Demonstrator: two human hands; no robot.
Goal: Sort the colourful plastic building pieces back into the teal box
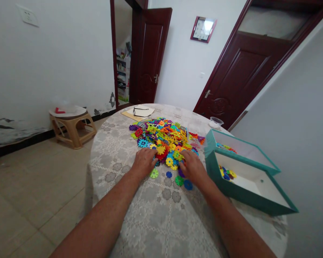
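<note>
A heap of colourful plastic gear pieces and notched discs (168, 134) lies on the round table. My left hand (145, 160) rests at the heap's near left edge, thumb apart from the curled fingers. Its fingertips are beside a yellow gear (160, 150) that overlaps a red gear (162, 155). At the near right edge is my right hand (191, 164), fingers bent and apart from the thumb, by a yellow-green gear (178, 155) and a purple disc (181, 172). No piece is plainly held in either hand. Loose near me are a lime disc (154, 173), a green disc (179, 180) and blue discs (188, 185).
On the right stands an open teal box (247, 195) with some pieces inside, its teal lid (258, 152) behind. Glasses (141, 111) lie on paper at the far left of the patterned tablecloth (161, 218). A clear plastic bowl (216, 121) sits far right. A stool (73, 129) stands left.
</note>
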